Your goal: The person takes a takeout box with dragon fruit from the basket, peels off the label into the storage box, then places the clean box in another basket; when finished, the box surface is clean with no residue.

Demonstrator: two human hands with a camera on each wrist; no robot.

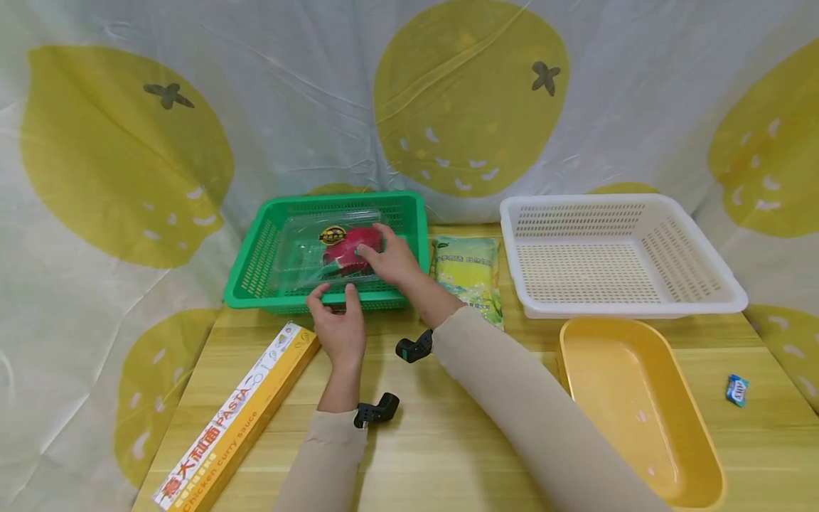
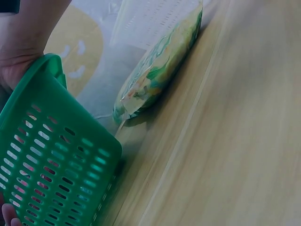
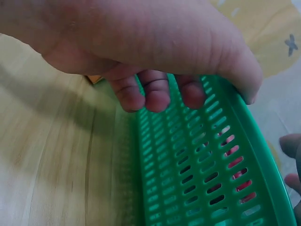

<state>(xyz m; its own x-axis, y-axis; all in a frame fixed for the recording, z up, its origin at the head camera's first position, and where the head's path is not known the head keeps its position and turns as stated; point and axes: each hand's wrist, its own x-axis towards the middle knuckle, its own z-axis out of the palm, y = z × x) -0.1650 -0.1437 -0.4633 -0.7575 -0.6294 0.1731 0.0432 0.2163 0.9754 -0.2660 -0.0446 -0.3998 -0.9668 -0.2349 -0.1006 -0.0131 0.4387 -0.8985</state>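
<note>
Grip of the left hand (image 1: 340, 331) is seen spread, with thumb and forefinger parted at the front rim of a green basket (image 1: 256, 303); in the right wrist view its other fingers are shown loosely bent by the outer wall, and whether the wall is touched cannot be told. At the far left a pasta box (image 1: 237, 419), printed with the words Chicken curry sauce, is laid slantwise on the table (image 1: 416, 469), its far end pointed toward the basket. Inside the green basket a clear plastic container (image 1: 297, 256) is laid, with a red fruit (image 1: 345, 249) seen through its right part and a black and gold label (image 1: 332, 235) stuck on top. Over that right part the right hand (image 1: 398, 263) is placed, its grip likewise spread, thumb and fingers parted over the fruit; how firmly the plastic is pressed cannot be told. Just right of the basket a green and yellow bag (image 1: 470, 274) is laid, partly hidden by the right sleeve (image 1: 544, 405). Farther right a white basket (image 1: 633, 309) is set, with a yellow tray (image 1: 633, 398) placed before it and a small blue packet (image 1: 737, 390) laid beyond the tray.
</note>
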